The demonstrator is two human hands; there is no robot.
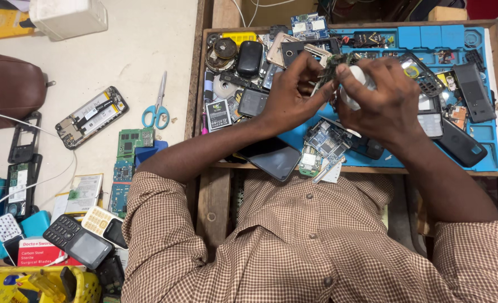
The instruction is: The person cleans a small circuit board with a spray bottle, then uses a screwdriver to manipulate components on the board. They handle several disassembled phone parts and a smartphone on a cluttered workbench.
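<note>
left hand [291, 92]: pinching my little green circuit board [334, 64] by its edge
right hand [386, 101]: wrapped round a small white bottle [354, 84], tip right at the board
where: both hands close together, held up over the blue repair mat [487, 137]

Blue mat [487, 134], green circuit board [338, 60], brown-checked shirt [294, 247], blue-handled scissors [157, 110]

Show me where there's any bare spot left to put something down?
The pale tabletop lies bare between the scissors, the brown pouch and the white box. The blue mat is crowded with phone parts around the left hand and right hand, barring slim bare strips.
</note>
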